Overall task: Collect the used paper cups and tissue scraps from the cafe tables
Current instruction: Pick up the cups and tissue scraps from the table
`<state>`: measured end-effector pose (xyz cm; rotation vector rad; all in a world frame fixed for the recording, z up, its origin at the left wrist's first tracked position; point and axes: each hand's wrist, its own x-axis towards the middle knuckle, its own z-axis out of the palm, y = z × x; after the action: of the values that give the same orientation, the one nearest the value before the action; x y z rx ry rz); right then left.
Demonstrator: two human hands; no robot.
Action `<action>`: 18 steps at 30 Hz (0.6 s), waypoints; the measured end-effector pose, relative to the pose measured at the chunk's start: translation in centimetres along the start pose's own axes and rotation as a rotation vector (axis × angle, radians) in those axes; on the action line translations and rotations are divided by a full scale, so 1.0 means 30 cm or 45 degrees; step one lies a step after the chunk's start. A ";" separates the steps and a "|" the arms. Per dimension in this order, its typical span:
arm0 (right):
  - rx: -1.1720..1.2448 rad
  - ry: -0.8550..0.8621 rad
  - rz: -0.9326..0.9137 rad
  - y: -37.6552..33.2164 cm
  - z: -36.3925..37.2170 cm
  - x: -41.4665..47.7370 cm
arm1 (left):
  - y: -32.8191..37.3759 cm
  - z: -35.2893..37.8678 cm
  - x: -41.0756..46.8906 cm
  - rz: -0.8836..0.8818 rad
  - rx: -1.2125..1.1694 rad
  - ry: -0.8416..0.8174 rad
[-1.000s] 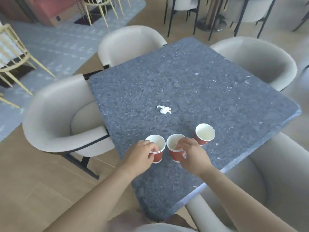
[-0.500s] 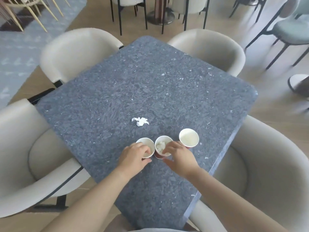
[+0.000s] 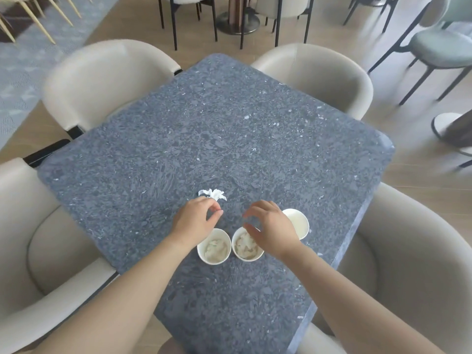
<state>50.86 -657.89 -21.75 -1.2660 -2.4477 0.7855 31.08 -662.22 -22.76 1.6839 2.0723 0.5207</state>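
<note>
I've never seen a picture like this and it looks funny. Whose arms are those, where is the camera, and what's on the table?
The camera sits on a person's head and looks down, so you see that person's own arms. The left hand reaches toward a crumpled tissue scrap and is almost touching it. The right hand hovers, fingers spread, over the cups and holds nothing. On the speckled grey table stand three paper cups: the left cup and the middle cup have tissue stuffed inside, and the right cup looks empty. Pale chairs surround the table.
</note>
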 end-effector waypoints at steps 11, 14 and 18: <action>-0.053 -0.081 0.096 0.056 0.041 0.185 | -0.090 0.073 0.219 -0.163 -0.045 -0.129; -0.028 -0.054 0.105 0.074 0.045 0.198 | -0.119 0.121 0.266 -0.203 0.119 -0.189; -0.004 -0.028 0.064 0.090 0.024 0.202 | -0.132 0.158 0.271 -0.249 0.156 -0.339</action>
<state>48.82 -651.92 -23.93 -1.3314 -2.4439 0.8131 28.90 -654.91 -29.55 1.5002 2.0744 0.1031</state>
